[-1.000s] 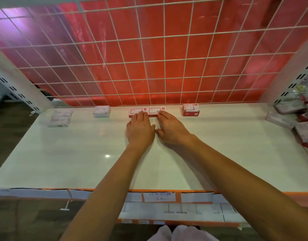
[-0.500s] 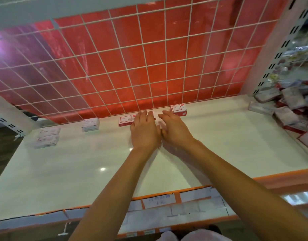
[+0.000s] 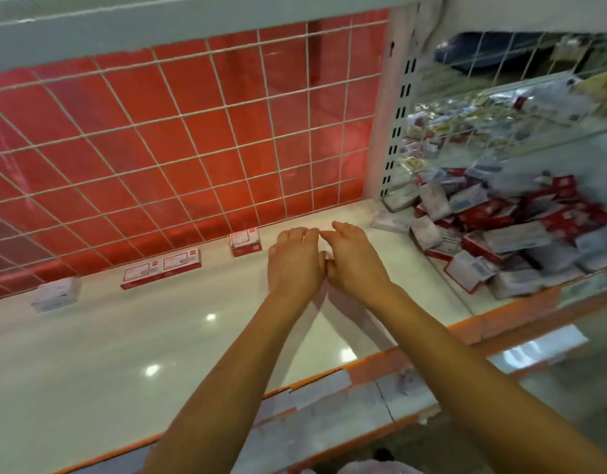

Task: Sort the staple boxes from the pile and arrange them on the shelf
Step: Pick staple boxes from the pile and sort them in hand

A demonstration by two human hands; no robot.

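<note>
A pile of red and white staple boxes (image 3: 493,234) lies heaped at the right end of the white shelf (image 3: 131,343). Along the back of the shelf stand a white box (image 3: 56,294), a pair of flat red boxes (image 3: 162,267) and a small red stack (image 3: 245,241). My left hand (image 3: 295,261) and my right hand (image 3: 353,260) hover side by side above the shelf, between the red stack and the pile. Both hold nothing, fingers loosely bent, thumbs nearly touching.
A white wire grid over a red panel (image 3: 192,138) closes the back of the shelf. A slotted white upright (image 3: 398,124) stands behind the pile, with more blurred goods (image 3: 466,111) beyond it. The shelf's front edge (image 3: 329,388) is orange with label strips.
Both hands left the pair of flat red boxes and moved right, past the small red stack, toward the pile. The view swung right and tilted, bringing the pile in.
</note>
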